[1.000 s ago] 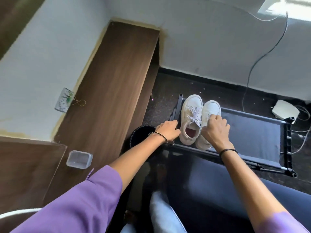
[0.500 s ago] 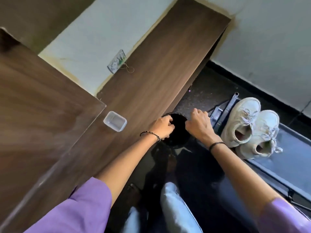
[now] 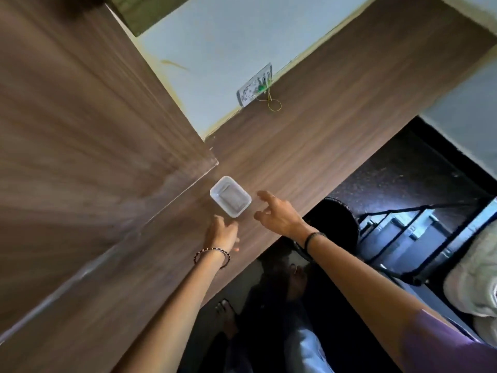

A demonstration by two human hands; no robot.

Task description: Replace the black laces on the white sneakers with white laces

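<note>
Two hands reach for a small clear box [image 3: 230, 196] on the worktop [image 3: 309, 135].
The left hand [image 3: 222, 232] and right hand [image 3: 279, 214] are loose and hold nothing. A white sneaker [image 3: 473, 278] sits far right, well apart from them. It looks light and soft, best held by its sides.

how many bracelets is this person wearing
2: a beaded bracelet on the left wrist, just below the tub, and a black band on the right wrist, over the desk's edge. The sleeves may hide others.
</note>
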